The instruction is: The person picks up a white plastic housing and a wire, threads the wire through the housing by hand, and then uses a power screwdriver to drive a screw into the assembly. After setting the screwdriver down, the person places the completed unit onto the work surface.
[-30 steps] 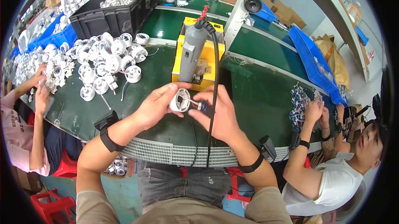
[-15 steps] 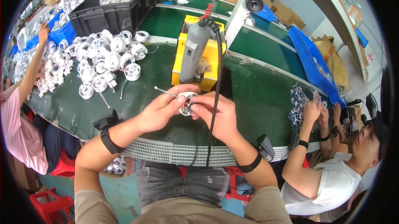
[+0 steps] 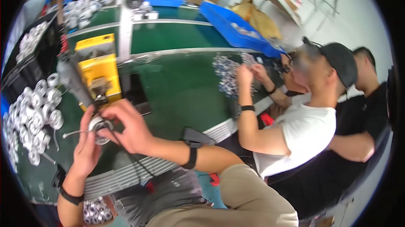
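Note:
A small white round housing (image 3: 100,125) with a thin white cable (image 3: 76,133) sticking out to the left is between my hands above the green bench. My left hand (image 3: 86,153) is closed around its left side. Thumb and fingers of my right hand (image 3: 130,128) are bent at its right side, somewhat blurred. Just above the housing is the lower end of a grey corded power tool (image 3: 74,78), tilted beside a yellow box-like stand (image 3: 99,69). The tool's black cord passes in front of the housing, and its inside is too blurred to make out.
Many white round housings (image 3: 36,119) are heaped at left, near a black crate (image 3: 23,69). A co-worker in a white shirt (image 3: 295,136) handles a pile of small wired parts (image 3: 230,75) at right. Behind it stands a blue bin (image 3: 232,29). A perforated strip (image 3: 168,159) edges the bench.
The view has swung to the right, so the bench and my hands appear farther left and more of the co-workers shows. The housing stays in my hands.

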The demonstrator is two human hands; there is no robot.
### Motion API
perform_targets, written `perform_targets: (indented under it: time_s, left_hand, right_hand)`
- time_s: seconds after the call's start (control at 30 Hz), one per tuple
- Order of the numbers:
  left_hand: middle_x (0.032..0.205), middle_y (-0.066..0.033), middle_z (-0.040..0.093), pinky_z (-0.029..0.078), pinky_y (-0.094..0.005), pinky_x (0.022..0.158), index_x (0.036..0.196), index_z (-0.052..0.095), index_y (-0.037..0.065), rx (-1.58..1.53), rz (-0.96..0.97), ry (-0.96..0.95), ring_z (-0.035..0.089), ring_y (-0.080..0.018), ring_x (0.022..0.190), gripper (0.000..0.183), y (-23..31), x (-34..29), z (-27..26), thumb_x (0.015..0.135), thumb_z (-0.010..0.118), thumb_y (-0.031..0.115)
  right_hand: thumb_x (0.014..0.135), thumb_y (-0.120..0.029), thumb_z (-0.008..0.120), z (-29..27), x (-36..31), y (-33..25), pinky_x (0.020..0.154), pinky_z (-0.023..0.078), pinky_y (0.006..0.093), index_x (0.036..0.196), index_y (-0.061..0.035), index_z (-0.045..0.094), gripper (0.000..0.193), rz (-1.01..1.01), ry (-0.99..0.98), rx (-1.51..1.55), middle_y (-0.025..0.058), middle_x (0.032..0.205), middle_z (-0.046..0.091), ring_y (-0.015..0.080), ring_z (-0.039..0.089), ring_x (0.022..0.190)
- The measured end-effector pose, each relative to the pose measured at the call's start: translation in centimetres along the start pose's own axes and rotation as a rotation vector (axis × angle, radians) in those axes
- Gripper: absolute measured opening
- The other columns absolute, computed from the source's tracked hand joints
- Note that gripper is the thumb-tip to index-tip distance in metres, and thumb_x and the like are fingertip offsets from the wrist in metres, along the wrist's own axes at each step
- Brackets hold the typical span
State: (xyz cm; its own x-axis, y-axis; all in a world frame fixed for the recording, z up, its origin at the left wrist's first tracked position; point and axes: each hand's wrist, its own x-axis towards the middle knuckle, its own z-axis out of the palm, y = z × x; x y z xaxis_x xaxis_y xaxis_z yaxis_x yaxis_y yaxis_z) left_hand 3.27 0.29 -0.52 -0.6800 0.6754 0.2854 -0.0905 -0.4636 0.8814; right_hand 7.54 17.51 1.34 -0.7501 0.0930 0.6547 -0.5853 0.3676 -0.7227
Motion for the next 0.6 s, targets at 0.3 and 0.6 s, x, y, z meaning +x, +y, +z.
perform_targets:
  time_s: [0.3,0.6]
  left_hand:
    - [0.119,-0.0070,0.056,0.046,-0.0277,0.092,0.142,0.035,-0.002,0.320,-0.159,0.164,0.055,-0.0135,0.107,0.056,1.1,1.0,1.5,0.090,0.055,0.000]
    - [0.109,-0.0042,0.057,0.050,-0.0240,0.083,0.127,0.048,-0.001,0.339,-0.171,0.155,0.057,-0.0095,0.095,0.040,0.7,0.7,0.6,0.088,0.050,-0.006]
  right_hand:
    - [0.077,0.000,0.073,-0.8,-0.2,1.5,0.058,0.049,0.0266,0.101,-0.0016,0.061,0.027,0.088,-0.040,0.067,0.0073,0.090,0.061,0.0137,0.061,0.067]
    - [0.076,-0.005,0.073,-0.6,0.1,1.8,0.057,0.050,0.0292,0.099,-0.0019,0.068,0.023,0.035,-0.127,0.034,0.0088,0.085,0.061,0.0179,0.060,0.063]
